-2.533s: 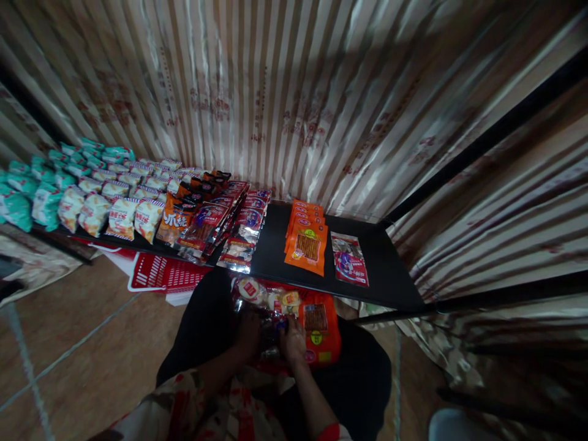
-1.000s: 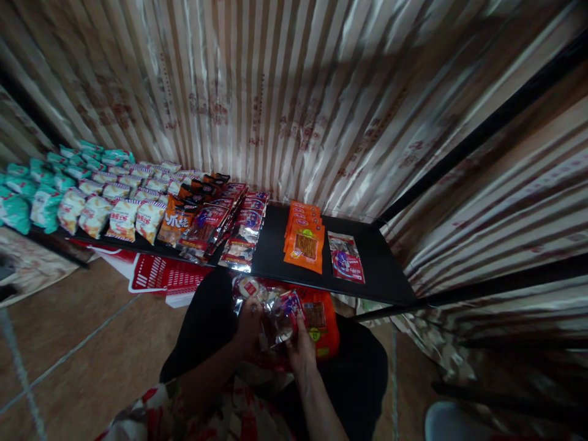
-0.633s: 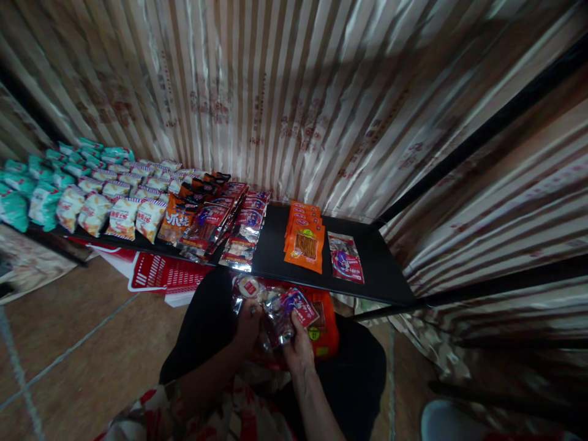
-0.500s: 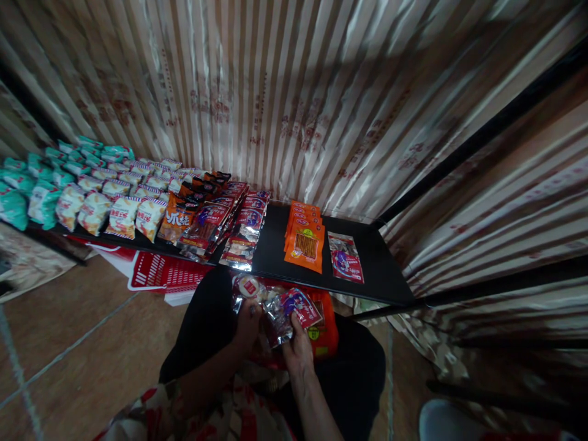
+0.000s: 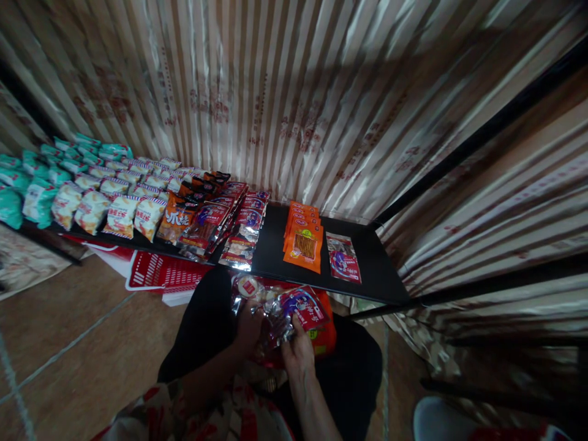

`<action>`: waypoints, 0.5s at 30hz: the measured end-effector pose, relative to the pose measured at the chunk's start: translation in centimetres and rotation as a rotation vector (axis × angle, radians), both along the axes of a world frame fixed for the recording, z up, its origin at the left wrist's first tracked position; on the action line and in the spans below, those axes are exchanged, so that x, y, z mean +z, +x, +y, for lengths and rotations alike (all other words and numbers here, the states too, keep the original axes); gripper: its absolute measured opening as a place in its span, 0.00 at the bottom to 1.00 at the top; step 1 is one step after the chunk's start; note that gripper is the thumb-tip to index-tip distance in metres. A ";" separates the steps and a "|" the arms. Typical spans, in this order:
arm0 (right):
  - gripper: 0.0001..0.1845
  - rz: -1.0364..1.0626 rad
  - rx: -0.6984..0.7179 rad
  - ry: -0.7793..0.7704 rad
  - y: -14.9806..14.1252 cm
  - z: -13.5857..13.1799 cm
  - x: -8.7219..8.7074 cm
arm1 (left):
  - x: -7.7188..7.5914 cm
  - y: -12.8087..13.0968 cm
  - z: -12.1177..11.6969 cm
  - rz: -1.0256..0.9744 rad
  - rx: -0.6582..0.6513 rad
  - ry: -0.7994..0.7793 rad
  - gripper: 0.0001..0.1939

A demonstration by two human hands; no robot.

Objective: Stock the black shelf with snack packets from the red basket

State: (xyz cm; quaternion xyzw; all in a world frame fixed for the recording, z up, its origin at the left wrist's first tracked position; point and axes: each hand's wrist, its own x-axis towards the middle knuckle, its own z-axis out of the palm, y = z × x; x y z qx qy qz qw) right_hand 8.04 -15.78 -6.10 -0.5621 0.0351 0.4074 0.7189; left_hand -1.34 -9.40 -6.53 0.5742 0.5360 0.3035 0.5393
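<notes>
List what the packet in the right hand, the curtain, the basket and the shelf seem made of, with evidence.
Packet: glossy plastic film, probably; it glints and creases.
Curtain: likely satiny fabric; soft folds, bright streaks.
Basket: probably moulded plastic; even red, regular slots.
Shelf: smooth black surface, but painted metal or coated board, I can't tell.

Packets (image 5: pixel 309 305) over the lap (image 5: pixel 356 367) lie before the shelf (image 5: pixel 379 269), snack bags (image 5: pixel 92 211) on its left, a curtain (image 5: pixel 275 92) behind.

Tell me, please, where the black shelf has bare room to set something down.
The shelf is bare between the silver-red packets and the orange packets, and right of the lone red packet. Left of the silver-red packets, rows of bags crowd it.
</notes>
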 end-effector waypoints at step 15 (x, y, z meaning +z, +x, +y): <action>0.20 0.149 -0.037 -0.054 0.1 0.6 4.2 | 1.8 0.3 0.5 0.147 -0.224 0.164 0.20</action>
